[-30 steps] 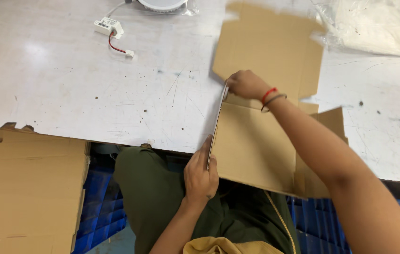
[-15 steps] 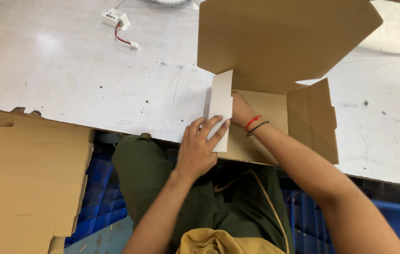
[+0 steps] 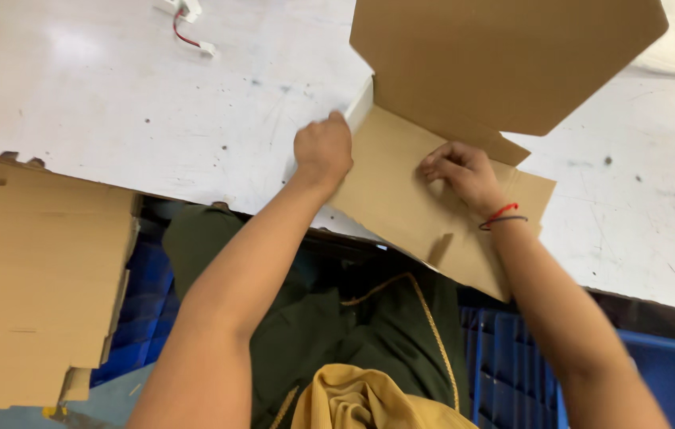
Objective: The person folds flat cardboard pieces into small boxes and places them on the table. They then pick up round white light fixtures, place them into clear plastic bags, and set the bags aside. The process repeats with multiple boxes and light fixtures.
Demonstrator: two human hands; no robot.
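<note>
Cardboard box blank lies on the white bench's near edge, half-folded. Left hand grips a side flap upright; right hand presses the base panel flat, fingers curled. Next, I judge, the raised lid panel needs folding — creases held square.

Left hand fingertips hidden behind cardboard box flap, connector cropped

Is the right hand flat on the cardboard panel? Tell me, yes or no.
No: the right hand presses the cardboard box panel with curled fingertips, not a flat palm.
</note>
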